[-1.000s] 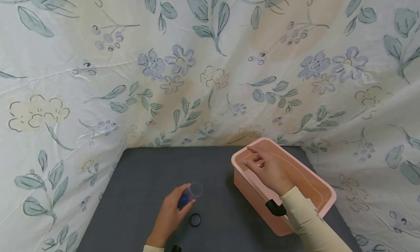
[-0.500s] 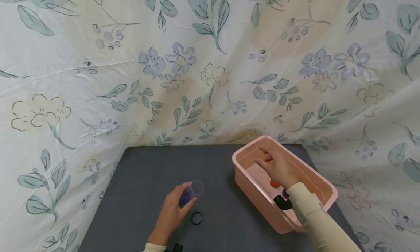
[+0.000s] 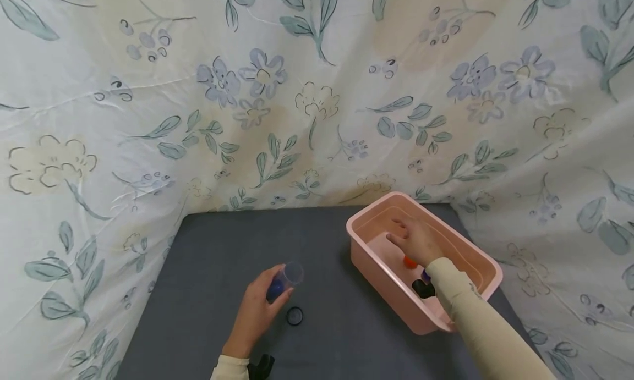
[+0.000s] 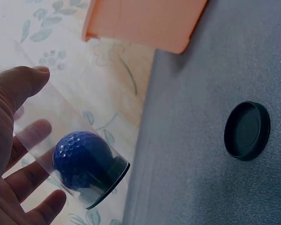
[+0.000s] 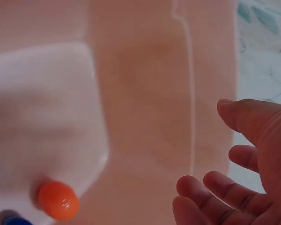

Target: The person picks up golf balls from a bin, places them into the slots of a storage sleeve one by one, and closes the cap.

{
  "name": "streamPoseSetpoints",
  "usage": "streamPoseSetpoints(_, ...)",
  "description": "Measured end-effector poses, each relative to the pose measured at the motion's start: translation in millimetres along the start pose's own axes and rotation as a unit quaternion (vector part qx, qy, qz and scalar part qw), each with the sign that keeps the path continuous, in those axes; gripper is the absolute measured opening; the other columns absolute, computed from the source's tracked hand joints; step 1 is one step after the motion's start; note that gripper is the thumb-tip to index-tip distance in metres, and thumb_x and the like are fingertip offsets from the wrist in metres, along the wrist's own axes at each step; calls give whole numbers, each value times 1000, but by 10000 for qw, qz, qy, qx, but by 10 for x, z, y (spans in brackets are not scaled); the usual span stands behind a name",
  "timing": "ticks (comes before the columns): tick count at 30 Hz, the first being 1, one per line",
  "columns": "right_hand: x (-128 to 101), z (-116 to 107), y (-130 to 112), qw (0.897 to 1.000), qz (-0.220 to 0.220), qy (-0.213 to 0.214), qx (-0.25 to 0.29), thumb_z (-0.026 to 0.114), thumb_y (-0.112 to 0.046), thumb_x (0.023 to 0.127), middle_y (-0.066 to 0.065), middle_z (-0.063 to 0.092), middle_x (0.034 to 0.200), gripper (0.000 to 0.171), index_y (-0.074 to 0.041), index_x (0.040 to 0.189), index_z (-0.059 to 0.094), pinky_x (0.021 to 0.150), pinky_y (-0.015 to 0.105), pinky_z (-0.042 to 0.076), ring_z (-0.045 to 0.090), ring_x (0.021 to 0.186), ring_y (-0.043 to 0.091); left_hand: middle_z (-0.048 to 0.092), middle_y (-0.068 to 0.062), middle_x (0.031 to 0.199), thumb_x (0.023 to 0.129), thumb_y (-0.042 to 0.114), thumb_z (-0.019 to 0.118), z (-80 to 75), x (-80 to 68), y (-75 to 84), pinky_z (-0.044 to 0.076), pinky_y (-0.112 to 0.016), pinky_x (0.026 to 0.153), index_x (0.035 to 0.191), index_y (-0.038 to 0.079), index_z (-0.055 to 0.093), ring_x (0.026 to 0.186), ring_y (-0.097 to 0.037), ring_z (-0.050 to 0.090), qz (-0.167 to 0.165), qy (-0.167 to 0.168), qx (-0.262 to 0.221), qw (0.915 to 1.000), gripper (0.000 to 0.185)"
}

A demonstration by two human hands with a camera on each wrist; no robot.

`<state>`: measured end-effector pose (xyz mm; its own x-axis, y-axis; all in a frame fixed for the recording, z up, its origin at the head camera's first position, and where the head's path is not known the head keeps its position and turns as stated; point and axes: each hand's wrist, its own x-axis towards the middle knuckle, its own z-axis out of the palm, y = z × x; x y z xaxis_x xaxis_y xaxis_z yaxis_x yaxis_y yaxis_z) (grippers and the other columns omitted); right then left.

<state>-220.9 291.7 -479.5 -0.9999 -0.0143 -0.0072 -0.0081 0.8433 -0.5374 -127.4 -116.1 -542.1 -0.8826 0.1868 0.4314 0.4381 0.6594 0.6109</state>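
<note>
While left grip point(image 3: 255, 307) pinches tube point(image 3: 285, 280) | right grip point(image 3: 417, 241) spread | floral drape point(image 3: 317, 132) | table point(image 3: 307, 237) seemingly fabric

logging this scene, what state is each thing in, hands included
clear tube: tilted, uncapped at one end
blue golf ball: inside clear tube
black lid: off, hollow side up on table
pink bin: lidless, balls inside
orange ball: on pink bin's floor
second blue ball: in pink bin, partly seen
left hand: gripping clear tube
right hand: at pink bin's opening, holding nothing
</note>
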Motion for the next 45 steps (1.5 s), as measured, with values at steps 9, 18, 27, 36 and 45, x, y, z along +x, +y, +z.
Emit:
streamPoseSetpoints(9, 121, 93, 260, 9979, 122, -57, -629, 77, -33, 95, 24, 60, 144, 61, -2, 143, 58, 109, 61, 48, 59, 129, 45, 70, -7, 129, 88, 24, 86, 4, 22, 17, 61, -45, 88, 139, 17, 61, 112, -22, 70, -147, -94, -30, 9998, 58)
streamPoseSetpoints(18, 155, 140, 451, 9944, 357, -507, -852, 77, -28, 93, 28, 65, 134, 55, 6, 134, 62, 106, 59, 49, 62, 121, 45, 69, -8, 130, 89, 25, 85, 12, 43, -10, 61, -46, 90, 140, 18, 60, 114, -24, 70, -130, -92, 6, 9999, 57)
streamPoseSetpoints(27, 195, 236, 678, 9894, 226, -679, -1265, 73, -20, 90, 25, 71, 114, 40, 5, 121, 66, 87, 55, 57, 69, 99, 41, 70, -8, 129, 90, 26, 84, 28, 47, -6, 61, -45, 89, 139, 17, 60, 113, -25, 70, -54, -82, 32, 9999, 55)
streamPoseSetpoints(36, 169, 352, 693, 9806, 294, -804, -1762, 65, -12, 91, 18, 66, 85, 8, -4, 91, 61, 64, 51, 52, 64, 73, 35, 71, -7, 126, 89, 24, 85, 31, 18, -12, 62, -43, 85, 139, 17, 61, 109, -23, 71, 67, -19, 39, 10000, 56)
streamPoseSetpoints(45, 115, 401, 564, 9641, 187, -802, -2524, 61, -8, 95, 20, 63, 83, 10, 0, 89, 63, 58, 54, 55, 66, 72, 36, 70, -8, 127, 89, 24, 85, 9, -10, -28, 62, -42, 85, 139, 15, 62, 110, -23, 71, -60, -40, -67, 10000, 56)
